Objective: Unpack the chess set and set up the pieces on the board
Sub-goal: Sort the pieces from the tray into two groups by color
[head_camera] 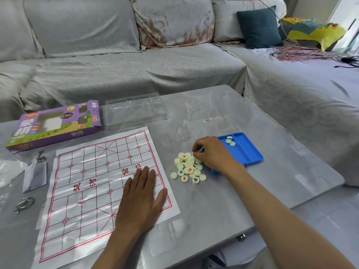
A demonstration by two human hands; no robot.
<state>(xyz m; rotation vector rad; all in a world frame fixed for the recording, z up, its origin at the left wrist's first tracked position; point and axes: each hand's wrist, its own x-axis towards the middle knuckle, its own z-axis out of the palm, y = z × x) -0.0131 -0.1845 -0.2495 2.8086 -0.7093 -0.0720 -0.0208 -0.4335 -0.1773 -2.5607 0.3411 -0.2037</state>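
Observation:
A paper Chinese chess board point(91, 183) with red lines lies flat on the grey table, with no pieces on it. My left hand point(143, 195) presses flat on its right half, fingers straight. Just right of the board sits a heap of several cream round pieces point(187, 167) with red and black characters. My right hand point(211, 154) hovers over the heap's far side, fingertips pinching a cream piece. Behind that hand a blue tray point(246, 150) holds three more pieces point(230, 141).
The purple game box point(54, 125) lies at the back left, a clear plastic lid point(136, 111) beside it. A clear flat sheet point(209, 125) lies beyond the tray. Metal ring puzzles point(24, 203) and plastic bags sit at the left edge. A grey sofa surrounds the table.

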